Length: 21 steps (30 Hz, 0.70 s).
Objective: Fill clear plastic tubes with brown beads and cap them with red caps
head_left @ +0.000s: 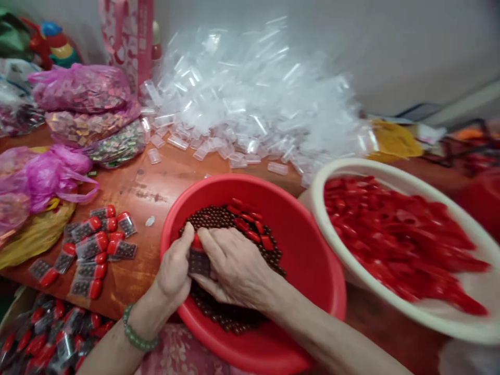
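Over the red basin (328, 291), my left hand (174, 268) grips a small clear box (199, 262) that looks filled with dark brown balls. My right hand (234, 263) closes around the same box from the other side, its fingers at the red cap (196, 241) on top. Whether the cap is fully seated is hidden by the fingers. Beneath the hands lie many brown balls (213, 216), with several loose red caps (253, 235) on top of them at the far side.
Filled, red-capped boxes (91, 245) lie on the table (152, 182) at left, more in a carton (50, 333) below. Clear empty boxes (250, 99) are heaped behind. A white tub (318, 203) of red plastic parts (390, 234) stands right. Pink bags (86, 88) sit back left.
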Tool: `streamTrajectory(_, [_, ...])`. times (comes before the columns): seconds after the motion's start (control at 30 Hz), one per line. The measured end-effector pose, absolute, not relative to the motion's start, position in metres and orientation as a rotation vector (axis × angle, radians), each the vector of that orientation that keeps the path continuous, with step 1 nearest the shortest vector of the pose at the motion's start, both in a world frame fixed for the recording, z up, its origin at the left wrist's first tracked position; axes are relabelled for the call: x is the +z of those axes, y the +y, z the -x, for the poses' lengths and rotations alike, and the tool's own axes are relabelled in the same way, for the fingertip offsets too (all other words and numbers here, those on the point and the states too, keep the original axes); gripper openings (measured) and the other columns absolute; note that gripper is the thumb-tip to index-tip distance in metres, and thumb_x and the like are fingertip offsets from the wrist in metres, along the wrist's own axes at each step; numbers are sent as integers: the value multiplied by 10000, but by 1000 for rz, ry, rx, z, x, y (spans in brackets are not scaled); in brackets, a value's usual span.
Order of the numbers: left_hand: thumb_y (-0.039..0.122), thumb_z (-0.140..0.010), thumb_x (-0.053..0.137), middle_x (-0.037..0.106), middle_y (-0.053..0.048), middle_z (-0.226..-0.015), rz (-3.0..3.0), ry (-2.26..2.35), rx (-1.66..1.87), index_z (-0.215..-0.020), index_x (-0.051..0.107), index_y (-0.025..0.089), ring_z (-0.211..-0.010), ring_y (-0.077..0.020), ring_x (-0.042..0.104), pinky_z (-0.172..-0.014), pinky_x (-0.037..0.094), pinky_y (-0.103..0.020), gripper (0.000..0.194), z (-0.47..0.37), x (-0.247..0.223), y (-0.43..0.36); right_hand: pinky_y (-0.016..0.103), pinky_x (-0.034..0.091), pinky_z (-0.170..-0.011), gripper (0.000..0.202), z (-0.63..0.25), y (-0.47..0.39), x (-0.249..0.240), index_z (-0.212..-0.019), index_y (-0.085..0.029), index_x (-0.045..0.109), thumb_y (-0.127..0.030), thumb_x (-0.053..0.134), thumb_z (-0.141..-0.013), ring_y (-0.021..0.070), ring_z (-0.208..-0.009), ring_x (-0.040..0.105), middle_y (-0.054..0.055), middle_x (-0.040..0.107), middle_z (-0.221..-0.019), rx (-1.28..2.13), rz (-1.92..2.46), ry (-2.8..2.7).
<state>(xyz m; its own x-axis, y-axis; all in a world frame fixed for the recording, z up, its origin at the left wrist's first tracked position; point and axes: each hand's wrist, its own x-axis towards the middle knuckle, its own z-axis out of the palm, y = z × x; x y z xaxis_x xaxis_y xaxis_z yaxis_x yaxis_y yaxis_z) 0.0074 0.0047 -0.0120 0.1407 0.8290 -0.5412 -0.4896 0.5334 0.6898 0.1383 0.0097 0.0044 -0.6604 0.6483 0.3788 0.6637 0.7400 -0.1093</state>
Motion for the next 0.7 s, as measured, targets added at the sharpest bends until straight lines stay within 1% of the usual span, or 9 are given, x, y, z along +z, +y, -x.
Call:
streamTrajectory(0.1, [308, -778, 612, 736, -40, -993, -451, 1270, 1101, -917, 713, 165, -1125, -212, 597, -1030, 425, -351, 224, -6, -20, 2, 409, 430, -707, 425, -138, 9, 7, -1147, -16, 508, -340, 425, -885, 289, -824, 530, 196, 608, -945, -42, 1024, -2594])
streamTrajectory(0.2, [247, -780, 563, 735, -28, -1039, -699, 1346, 1110, -904, 720, 189, -1100, -209, 613, -1042, 418, -353, 208, -1, -25, -5, 433, 421, -738, 439, -137, 5, 6, -1178, 23, 501, -282, 399, -879, 313, -874, 546, 229, 607, -979, -81, 1011, -2633])
streamTrajectory(0.3, [221, -805, 516, 733, -25, -1047, -882, 1354, 1077, -917, 725, 197, -1067, -200, 624, -1022, 432, -332, 239, 1, -23, -10, 449, 423, -751, 405, -134, 1, 6, -1163, 22, 519, -227, 397, -869, 298, -822, 560, 207, 620, -930, -100, 987, -2626])
streamTrajectory(0.37, [240, -835, 485, 729, -40, -1051, -920, 1355, 1075, -950, 724, 190, -1061, -208, 622, -994, 451, -326, 271, -1, -17, -10, 449, 435, -753, 382, -134, -1, 8, -1161, 7, 526, -208, 394, -874, 281, -797, 566, 189, 629, -912, -69, 975, -2616])
streamTrajectory(0.43, [292, -868, 464, 727, -64, -1022, -925, 1330, 1079, -1007, 709, 169, -1021, -218, 632, -937, 482, -323, 308, -2, -8, -10, 439, 455, -767, 413, -137, 0, 14, -1233, -10, 486, -211, 422, -878, 274, -850, 577, 190, 633, -990, 60, 988, -2619])
streamTrajectory(0.53, [420, -916, 400, 719, -75, -828, -895, 1273, 1085, -1174, 621, 126, -793, -208, 656, -750, 525, -322, 450, 5, 5, -9, 408, 487, -854, 547, -153, 10, 20, -1362, -66, 383, -255, 531, -871, 259, -1027, 574, 185, 597, -1189, 413, 1037, -2604])
streamTrajectory(0.6, [477, -930, 355, 682, -44, -696, -927, 1317, 1097, -1260, 547, 120, -648, -193, 626, -633, 509, -310, 523, 23, 10, -8, 405, 494, -909, 495, -171, 23, 15, -1334, -94, 436, -253, 555, -880, 255, -1100, 567, 179, 592, -1228, 511, 1171, -2550])
streamTrajectory(0.67, [481, -932, 355, 686, -41, -736, -1096, 1514, 1130, -1262, 544, 147, -693, -202, 634, -656, 509, -312, 506, 52, 8, -7, 431, 502, -913, 316, -191, 38, 4, -1206, -116, 557, -198, 503, -905, 255, -1067, 597, 167, 624, -1170, 464, 1415, -2454])
streamTrajectory(0.7, [474, -931, 360, 705, -61, -855, -1250, 1677, 1148, -1227, 576, 160, -811, -219, 650, -746, 512, -324, 483, 70, 5, -7, 445, 495, -929, 303, -200, 46, -1, -1192, -119, 571, -186, 495, -906, 259, -1073, 598, 161, 628, -1163, 466, 1522, -2390])
